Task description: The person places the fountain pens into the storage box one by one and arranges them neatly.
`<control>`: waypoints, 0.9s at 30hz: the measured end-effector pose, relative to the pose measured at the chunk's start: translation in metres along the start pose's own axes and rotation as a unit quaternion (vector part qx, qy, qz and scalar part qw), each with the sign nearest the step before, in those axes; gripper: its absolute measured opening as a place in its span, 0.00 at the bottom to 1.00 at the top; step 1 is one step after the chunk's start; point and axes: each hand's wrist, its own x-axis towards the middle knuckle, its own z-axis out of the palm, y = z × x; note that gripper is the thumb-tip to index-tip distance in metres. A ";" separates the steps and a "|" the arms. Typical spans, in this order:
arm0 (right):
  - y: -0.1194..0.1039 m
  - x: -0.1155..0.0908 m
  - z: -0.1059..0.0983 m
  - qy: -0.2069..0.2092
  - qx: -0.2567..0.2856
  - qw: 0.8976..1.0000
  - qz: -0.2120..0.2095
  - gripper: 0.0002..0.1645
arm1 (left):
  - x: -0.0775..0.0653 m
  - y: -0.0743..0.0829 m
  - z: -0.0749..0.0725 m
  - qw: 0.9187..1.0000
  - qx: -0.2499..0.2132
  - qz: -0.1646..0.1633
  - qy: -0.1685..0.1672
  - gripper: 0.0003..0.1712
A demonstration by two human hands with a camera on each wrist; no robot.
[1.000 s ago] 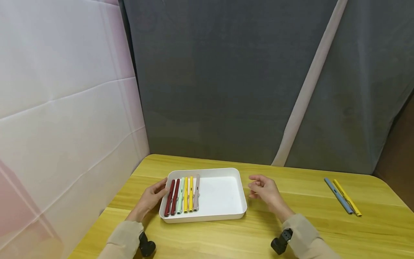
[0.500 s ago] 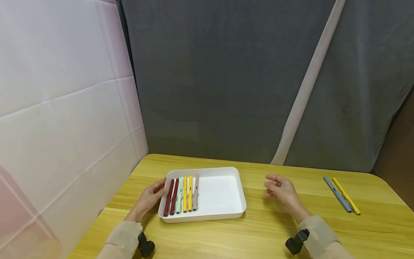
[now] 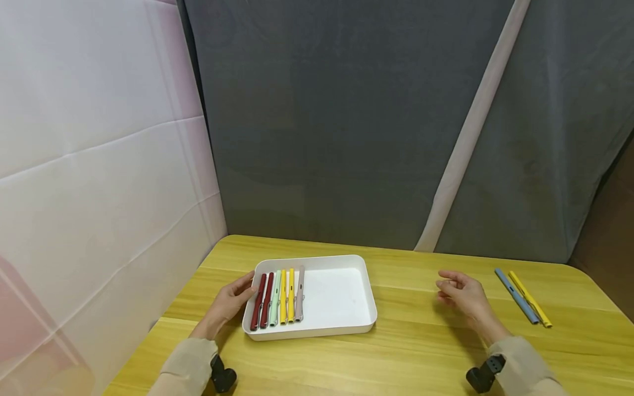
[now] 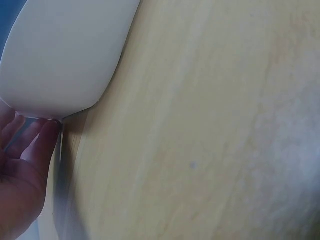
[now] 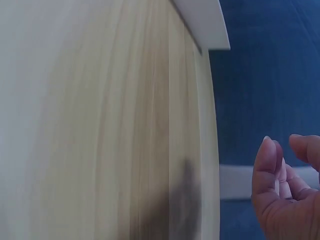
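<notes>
A white tray [image 3: 337, 300] lies on the table, with several capped pens lined up in its left half: two dark red pens, a mint green pen [image 3: 274, 300], two yellow ones and a greyish-pink pen [image 3: 299, 294]. My left hand [image 3: 229, 302] grips the tray's left rim; in the left wrist view its fingertips meet the tray wall [image 4: 60, 60]. Over the table, right of the tray, my right hand [image 3: 465, 297] has loosely bent fingers and holds nothing. Farther right, a blue pen [image 3: 517, 296] and a yellow pen [image 3: 530, 300] lie side by side.
The wooden table [image 3: 396, 357] reaches back to a dark grey curtain [image 3: 322, 137]. A pale fabric wall [image 3: 109, 165] stands along the left side. A brown surface [image 3: 609, 236] borders the right.
My right hand has moved right, away from the tray and closer to the blue and yellow pens. The left hand and the tray have stayed in place.
</notes>
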 end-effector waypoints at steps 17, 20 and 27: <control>0.015 -0.004 -0.061 0.025 -0.052 0.998 -0.008 0.34 | -0.001 0.001 -0.001 1.000 0.010 -0.008 -0.001 0.32; 0.017 -0.005 -0.069 0.034 -0.043 0.998 -0.009 0.31 | -0.001 0.001 -0.002 1.000 0.014 -0.008 -0.001 0.32; 0.019 -0.007 -0.096 0.016 -0.034 0.999 -0.021 0.13 | -0.003 0.000 -0.002 1.000 0.011 -0.012 -0.001 0.32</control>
